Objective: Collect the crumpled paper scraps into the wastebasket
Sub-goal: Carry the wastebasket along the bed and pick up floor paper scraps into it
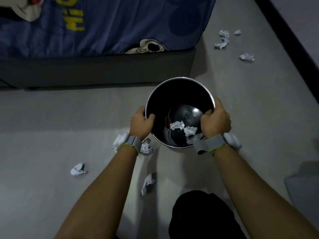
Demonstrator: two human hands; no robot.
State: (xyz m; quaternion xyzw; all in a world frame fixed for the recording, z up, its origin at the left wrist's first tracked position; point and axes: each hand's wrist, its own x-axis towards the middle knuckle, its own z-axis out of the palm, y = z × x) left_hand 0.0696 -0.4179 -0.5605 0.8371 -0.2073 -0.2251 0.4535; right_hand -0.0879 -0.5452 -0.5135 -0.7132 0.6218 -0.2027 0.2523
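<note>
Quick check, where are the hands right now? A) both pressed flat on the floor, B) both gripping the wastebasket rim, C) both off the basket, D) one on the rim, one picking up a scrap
B: the left hand and the right hand each curl over opposite sides of the wastebasket rim, fingers inside; neither holds a scrap.

Dim room; grey floor (69,118); bed (96,69), blue cartoon sheet (120,23); dark baseboard (293,40).

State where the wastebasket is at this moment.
In the head view the wastebasket sits centre frame on the grey floor, just off the bed's corner, its rim gripped by the left hand and right hand.
</note>
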